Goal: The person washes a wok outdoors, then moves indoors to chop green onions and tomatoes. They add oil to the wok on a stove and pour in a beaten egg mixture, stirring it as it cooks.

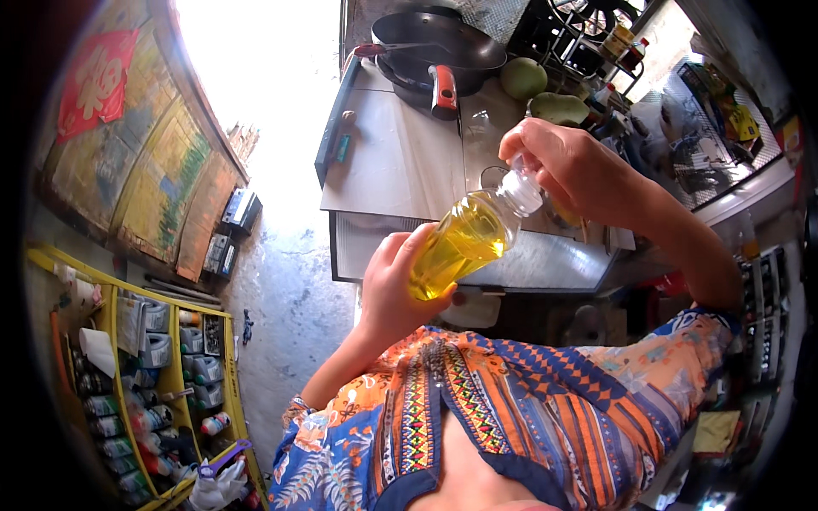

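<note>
Head view: left hand (394, 285) wraps the lower body of a clear plastic bottle (464, 240) w/ yellow oil, fingers curled round it, thumb side facing up. Bottle is tilted, neck pointing up-right, held in the air above the front edge of the grey counter (400, 162), close to the chest. Right hand (573, 166) pinches the cap (521, 192) at the neck, fingertips pressed together on it.

Handling, as a guess: bottle approx. full, so moderately heavy; thin plastic walls likely give if squeezed, and any oil film would make it slick. Best hold is mid-to-lower body w/ a full wrap, as now; cap needs only a fingertip pinch.

Behind: black wok (439, 43) w/ orange handle, green fruit (523, 77); yellow shelf (175, 341) of containers at lower left.
</note>
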`<state>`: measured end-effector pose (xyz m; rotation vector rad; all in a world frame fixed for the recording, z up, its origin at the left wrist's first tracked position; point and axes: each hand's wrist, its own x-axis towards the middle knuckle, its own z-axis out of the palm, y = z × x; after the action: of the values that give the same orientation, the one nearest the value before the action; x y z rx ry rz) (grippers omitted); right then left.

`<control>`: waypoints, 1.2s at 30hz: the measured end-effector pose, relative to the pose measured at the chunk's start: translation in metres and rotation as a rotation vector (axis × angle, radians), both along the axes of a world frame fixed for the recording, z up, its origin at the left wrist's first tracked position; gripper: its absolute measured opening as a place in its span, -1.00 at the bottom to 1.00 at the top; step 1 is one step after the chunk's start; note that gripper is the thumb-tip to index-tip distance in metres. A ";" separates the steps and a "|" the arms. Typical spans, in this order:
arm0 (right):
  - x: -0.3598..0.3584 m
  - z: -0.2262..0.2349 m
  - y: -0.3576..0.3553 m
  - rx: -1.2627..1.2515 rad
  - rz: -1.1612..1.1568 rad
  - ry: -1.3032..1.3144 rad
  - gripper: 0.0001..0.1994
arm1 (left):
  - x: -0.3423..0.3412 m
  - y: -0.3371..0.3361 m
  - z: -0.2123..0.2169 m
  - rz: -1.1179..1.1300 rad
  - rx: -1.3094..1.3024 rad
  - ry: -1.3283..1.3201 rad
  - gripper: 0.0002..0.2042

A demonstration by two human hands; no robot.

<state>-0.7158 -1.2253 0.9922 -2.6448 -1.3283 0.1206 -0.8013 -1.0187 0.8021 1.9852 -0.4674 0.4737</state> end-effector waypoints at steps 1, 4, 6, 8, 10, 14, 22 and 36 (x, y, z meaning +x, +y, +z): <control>0.001 0.002 -0.002 0.041 -0.018 0.115 -0.62 | 0.001 0.000 0.001 -0.055 -0.020 0.022 -0.27; 0.014 -0.006 -0.001 0.220 -0.063 0.571 -0.65 | 0.000 0.004 0.002 -0.221 -0.098 0.090 -0.26; 0.021 -0.034 -0.009 0.441 -0.031 0.865 -0.58 | 0.003 0.000 -0.002 -0.374 -0.181 0.107 -0.25; 0.014 -0.056 -0.011 0.681 -0.181 1.105 -0.38 | 0.003 -0.008 -0.008 -0.499 -0.343 0.203 -0.22; 0.006 -0.086 -0.014 1.042 -0.187 1.288 -0.24 | 0.007 -0.014 -0.012 -0.535 -0.433 0.199 -0.22; -0.029 -0.137 0.001 1.499 -0.174 1.049 -0.03 | 0.013 -0.020 -0.010 -0.541 -0.474 0.251 -0.20; -0.055 -0.197 0.021 1.638 -0.219 0.847 -0.07 | 0.041 -0.051 0.008 -0.462 -0.259 0.034 -0.08; 0.072 -0.099 -0.113 1.167 -0.588 0.459 -0.42 | 0.131 0.003 0.082 0.108 -0.023 -0.194 -0.55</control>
<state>-0.6443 -1.3378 0.8935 -1.6990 -0.2394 -0.1022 -0.6708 -1.0154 0.8842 1.9578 -0.4745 0.7408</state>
